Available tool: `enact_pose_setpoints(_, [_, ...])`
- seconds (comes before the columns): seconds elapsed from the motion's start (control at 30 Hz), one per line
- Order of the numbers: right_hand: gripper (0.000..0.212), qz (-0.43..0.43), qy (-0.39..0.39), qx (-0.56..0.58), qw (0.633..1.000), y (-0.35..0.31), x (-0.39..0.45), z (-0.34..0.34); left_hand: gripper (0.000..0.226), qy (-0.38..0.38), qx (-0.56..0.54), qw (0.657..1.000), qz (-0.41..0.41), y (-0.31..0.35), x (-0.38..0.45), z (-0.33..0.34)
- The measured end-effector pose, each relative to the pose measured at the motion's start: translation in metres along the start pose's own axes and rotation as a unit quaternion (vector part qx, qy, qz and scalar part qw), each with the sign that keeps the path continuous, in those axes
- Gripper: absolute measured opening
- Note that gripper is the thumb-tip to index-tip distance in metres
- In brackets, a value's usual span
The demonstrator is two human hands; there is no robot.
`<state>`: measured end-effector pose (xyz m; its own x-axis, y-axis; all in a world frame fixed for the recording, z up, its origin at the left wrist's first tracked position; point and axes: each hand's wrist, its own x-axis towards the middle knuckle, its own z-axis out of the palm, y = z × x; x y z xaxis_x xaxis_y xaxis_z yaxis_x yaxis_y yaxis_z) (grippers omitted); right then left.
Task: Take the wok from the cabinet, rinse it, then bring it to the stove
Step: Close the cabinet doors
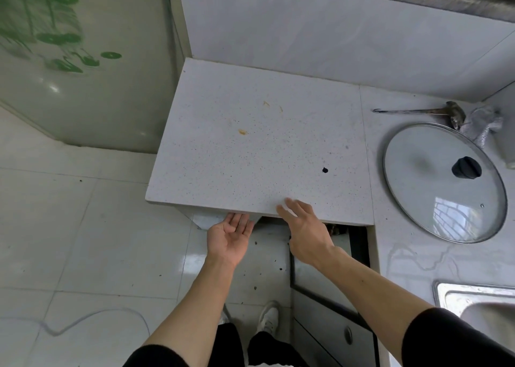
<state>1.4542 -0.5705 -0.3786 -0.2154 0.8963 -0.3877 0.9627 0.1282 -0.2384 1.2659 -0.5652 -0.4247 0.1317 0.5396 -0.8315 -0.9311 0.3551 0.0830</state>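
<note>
White speckled countertop [259, 143] over pale floor tiles [83, 227]. Left hand [230, 235] palm up, fingers spread, empty, reaching under the counter edge. Right hand [302, 227] fingers apart, resting on that edge, gripping nothing. Glass lid [443, 182] lying flat to the right, near a sink [479, 302] corner. Wok not visible; cabinet [331, 319] below.

Cabinet [359, 244] beneath the counter [250, 149], door ajar, interior dark.
</note>
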Motion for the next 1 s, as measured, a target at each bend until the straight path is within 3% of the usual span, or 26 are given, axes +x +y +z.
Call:
enact_pose_setpoints(0.17, [0.079,0.0,-0.011,-0.031,0.999,0.003,0.001,-0.003,0.074,-0.041,0.179,0.983,0.007,0.001,-0.022,-0.003])
enact_pose_setpoints(0.23, [0.081,0.008,-0.03,-0.033,0.999,0.003,0.003,-0.007,0.061,-0.028,0.36,0.932,0.022,-0.005,-0.037,0.0])
enact_pose_setpoints(0.33, [0.082,-0.004,-0.058,-0.019,0.998,0.004,-0.005,-0.013,0.045,0.002,0.656,0.748,0.101,-0.02,-0.065,0.009])
enact_pose_setpoints(0.4, [0.08,-0.013,-0.051,0.032,0.998,0.005,-0.016,-0.014,0.047,-0.016,0.765,0.627,0.146,-0.024,-0.078,0.012])
enact_pose_setpoints(0.53, [0.071,0.058,0.049,0.156,0.985,0.019,-0.055,-0.008,0.049,-0.068,0.865,0.445,0.223,-0.023,-0.089,0.029])
enact_pose_setpoints(0.63, [0.068,0.104,0.078,0.183,0.974,0.028,-0.084,0.002,0.051,-0.117,0.909,0.287,0.28,-0.024,-0.08,0.05])
enact_pose_setpoints(0.67, [0.068,0.124,0.08,0.188,0.971,0.03,-0.092,0.004,0.053,-0.13,0.916,0.251,0.285,-0.024,-0.075,0.057])
enact_pose_setpoints(0.83, [0.064,0.262,0.098,0.217,0.935,0.034,-0.133,0.012,0.053,-0.159,0.94,0.137,0.269,-0.016,-0.06,0.074])
enact_pose_setpoints(1.0, [0.065,0.367,0.103,0.244,0.892,0.007,-0.17,0.031,0.051,-0.193,0.936,0.129,0.264,-0.005,-0.043,0.072])
